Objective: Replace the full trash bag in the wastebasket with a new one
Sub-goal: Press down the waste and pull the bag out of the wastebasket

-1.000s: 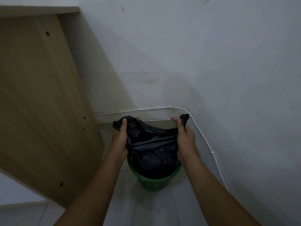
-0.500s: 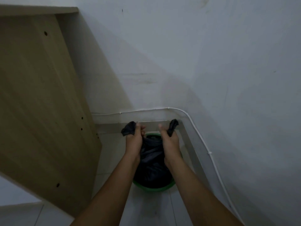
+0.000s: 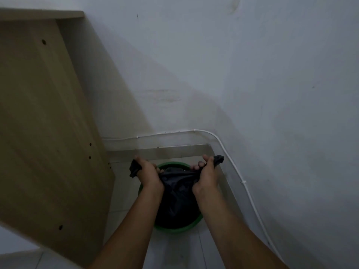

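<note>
We grip the black trash bag by its two gathered corners, left hand and right hand each fisted on one, while it sits in the green wastebasket (tucked in the wall corner). We should cross and knot the corners snugly, then lift straight up.

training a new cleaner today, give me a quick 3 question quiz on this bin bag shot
1. True or false: the black plastic trash bag has been lifted fully clear of the round green plastic wastebasket.
2. Multiple choice: what does the left hand grip? A) the wastebasket rim B) a gathered corner of the bag C) the thin white cable along the wall
3. Fill in: the right hand pinches the bag's other ____.

Key
1. False: the bag's body sits inside the wastebasket.
2. B
3. corner, whose tip pokes out past the fingers.
</note>
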